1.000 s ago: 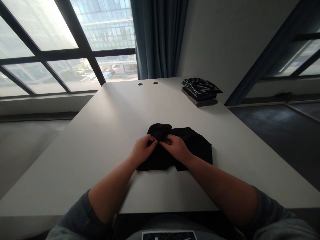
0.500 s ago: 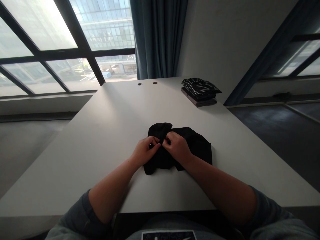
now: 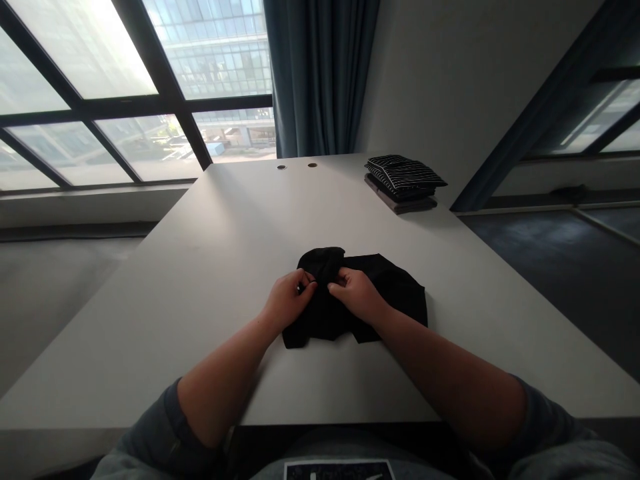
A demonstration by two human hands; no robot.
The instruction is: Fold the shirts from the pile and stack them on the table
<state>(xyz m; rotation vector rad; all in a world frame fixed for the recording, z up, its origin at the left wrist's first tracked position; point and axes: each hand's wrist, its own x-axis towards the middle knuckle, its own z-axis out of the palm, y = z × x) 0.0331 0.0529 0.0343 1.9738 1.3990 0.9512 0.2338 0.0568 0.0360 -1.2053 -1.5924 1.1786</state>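
A black cloth garment (image 3: 400,287) lies partly folded on the white table (image 3: 200,280), close in front of me. I cannot make out what kind of garment it is. My left hand (image 3: 293,293) pinches its left part between thumb and fingers. At the middle of the cloth, my right hand (image 3: 357,293) grips a raised fold, with the thumb on the near side and the fingertips partly hidden in the fabric. The hands are a short way apart, and the right half of the garment lies flat beyond my right wrist.
A stack of folded clothes (image 3: 405,180), striped black on top and grey below, sits at the table's far right. Two round cable holes (image 3: 313,165) mark the back edge. Behind stand a blue curtain (image 3: 320,80) and a window (image 3: 225,60).
My right hand has shifted slightly right, widening the gap to my left hand, and its fingers have gone further behind the fold. The garment's lower left corner has spread a little left.
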